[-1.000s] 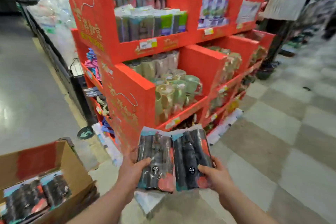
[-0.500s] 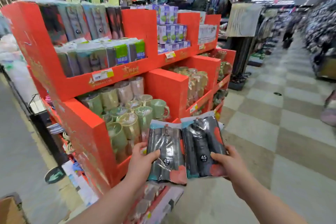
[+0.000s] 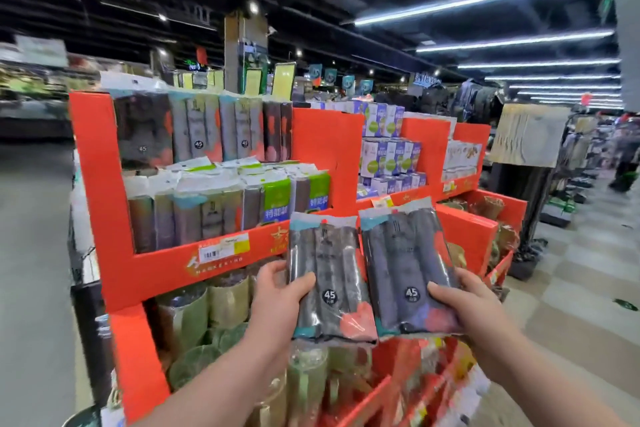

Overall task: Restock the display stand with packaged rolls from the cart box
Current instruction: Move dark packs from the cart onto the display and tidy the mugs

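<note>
While facing the red display stand (image 3: 325, 149), the person holds up two packs, three dark rolls each: the left hand (image 3: 277, 291) grips the left pack (image 3: 329, 274), the right hand (image 3: 464, 305) the right pack (image 3: 405, 263). Four similar packs (image 3: 197, 132) stand upright at its top.

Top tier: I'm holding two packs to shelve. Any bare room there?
None visible: back row fills from left wall to divider; front row is equally packed. Only the air above pack tops is open. The mugs below are crowded too.
</note>
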A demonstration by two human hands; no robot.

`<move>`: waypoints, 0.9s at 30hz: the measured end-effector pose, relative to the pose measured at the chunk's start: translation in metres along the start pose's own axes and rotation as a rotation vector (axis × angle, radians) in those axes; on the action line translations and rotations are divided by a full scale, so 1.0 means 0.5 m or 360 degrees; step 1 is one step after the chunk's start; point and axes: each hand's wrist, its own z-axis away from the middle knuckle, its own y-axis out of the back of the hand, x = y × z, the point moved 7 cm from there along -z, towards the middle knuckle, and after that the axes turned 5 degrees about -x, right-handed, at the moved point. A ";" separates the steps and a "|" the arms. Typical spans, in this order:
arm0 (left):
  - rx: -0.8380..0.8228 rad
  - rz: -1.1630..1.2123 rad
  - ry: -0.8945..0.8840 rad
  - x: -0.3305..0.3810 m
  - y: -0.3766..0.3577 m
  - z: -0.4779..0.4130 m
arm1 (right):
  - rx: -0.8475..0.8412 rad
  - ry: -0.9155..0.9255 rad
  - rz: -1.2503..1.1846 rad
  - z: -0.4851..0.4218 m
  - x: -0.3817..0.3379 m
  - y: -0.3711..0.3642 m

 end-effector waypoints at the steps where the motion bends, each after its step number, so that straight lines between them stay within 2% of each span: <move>1: 0.0030 0.0024 -0.0043 0.014 0.011 -0.021 | -0.0032 0.0002 -0.0012 -0.031 -0.011 -0.023; 5: 0.0147 0.0002 -0.0147 0.074 0.067 -0.073 | -0.0175 0.0109 0.0061 -0.157 -0.071 -0.119; 8: 0.0343 -0.0035 -0.0227 0.118 0.121 -0.099 | -0.0300 0.0214 0.0147 -0.257 -0.128 -0.199; 11: 0.0466 0.0015 -0.0308 0.153 0.160 -0.116 | -0.0302 0.0332 0.0212 -0.367 -0.172 -0.266; 15: 0.0641 0.0056 -0.0405 0.200 0.193 -0.126 | -0.0312 0.0471 0.0481 -0.505 -0.222 -0.342; 17: 0.0720 0.0042 -0.0437 0.215 0.202 -0.133 | -0.0337 0.0556 0.0800 -0.557 -0.243 -0.379; 20: 0.0807 0.0071 -0.0472 0.224 0.207 -0.148 | -0.0391 0.1054 0.1809 -0.579 -0.260 -0.442; 21: 0.0820 0.0083 -0.0479 0.224 0.206 -0.154 | -0.0548 0.1193 0.2024 -0.575 -0.250 -0.466; 22: 0.0838 0.0091 -0.0483 0.224 0.204 -0.159 | -0.0809 0.1198 0.2170 -0.570 -0.229 -0.484; 24: 0.0870 0.0082 -0.0489 0.224 0.197 -0.172 | -0.1272 0.1074 0.2439 -0.572 -0.176 -0.496; 25: 0.0888 0.0079 -0.0493 0.223 0.195 -0.180 | -0.1341 0.1085 0.2549 -0.581 -0.162 -0.495; 27: 0.0905 0.0083 -0.0492 0.222 0.188 -0.197 | -0.1285 0.1229 0.2630 -0.594 -0.164 -0.497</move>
